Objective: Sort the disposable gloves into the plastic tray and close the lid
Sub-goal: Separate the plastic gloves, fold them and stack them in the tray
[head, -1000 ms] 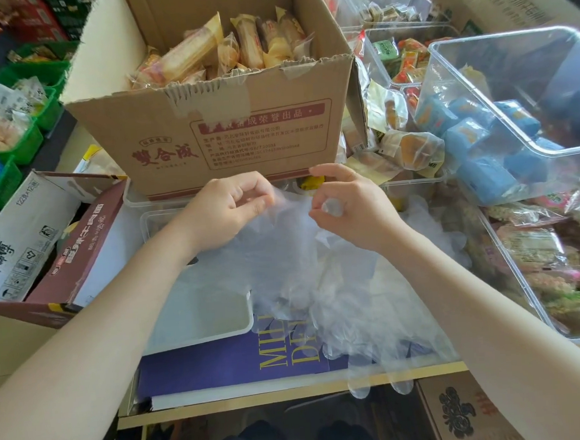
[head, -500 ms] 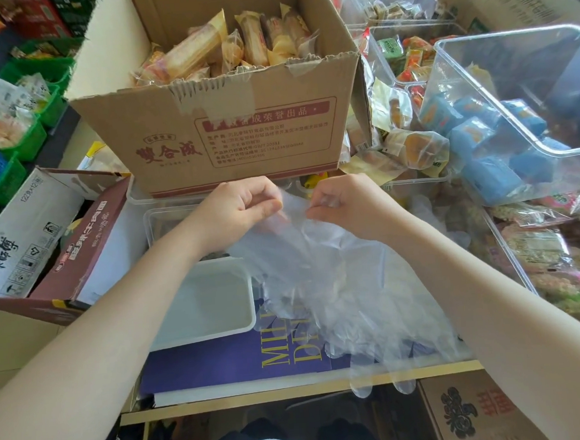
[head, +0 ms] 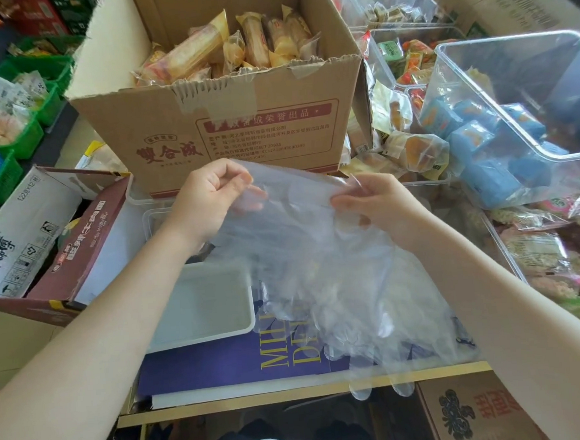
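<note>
We are pinching the cuff edge of the disposable gloves (head: 323,269) between left hand (head: 208,199) and right hand (head: 380,206); they are hanging toward us, the plastic tray (head: 202,305) lying lower-left, nearer the left hand.

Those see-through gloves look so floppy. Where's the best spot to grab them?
Probably the straight cuff edge, from above, as both hands do now. The left hand and right hand pinch the top edge of the gloves; the limp finger ends hang down towards the white tray.
</note>
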Motion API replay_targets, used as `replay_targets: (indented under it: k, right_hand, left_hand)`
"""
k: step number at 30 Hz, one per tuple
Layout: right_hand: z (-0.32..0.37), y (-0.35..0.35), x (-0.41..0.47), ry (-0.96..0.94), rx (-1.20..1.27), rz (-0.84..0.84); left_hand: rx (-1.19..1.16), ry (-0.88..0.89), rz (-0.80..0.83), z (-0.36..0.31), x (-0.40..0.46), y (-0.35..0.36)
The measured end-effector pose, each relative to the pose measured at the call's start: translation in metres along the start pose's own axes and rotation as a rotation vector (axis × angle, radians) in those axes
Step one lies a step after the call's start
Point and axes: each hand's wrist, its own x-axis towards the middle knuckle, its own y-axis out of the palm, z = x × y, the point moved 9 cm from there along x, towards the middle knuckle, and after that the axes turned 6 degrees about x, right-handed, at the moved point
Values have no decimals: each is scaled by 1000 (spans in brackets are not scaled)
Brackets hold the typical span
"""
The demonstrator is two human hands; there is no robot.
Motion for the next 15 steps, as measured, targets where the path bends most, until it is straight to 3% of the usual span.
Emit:
replay_targets:
  k: [4,15]
  right_hand:
    - [-2,-3,-3,9,246,-59]
    - [25,-13,-2,-78,194,-123]
  left_hand:
    - [-91,-95,34,9,-2,5]
    - [-255,-141,34,3,-2,15]
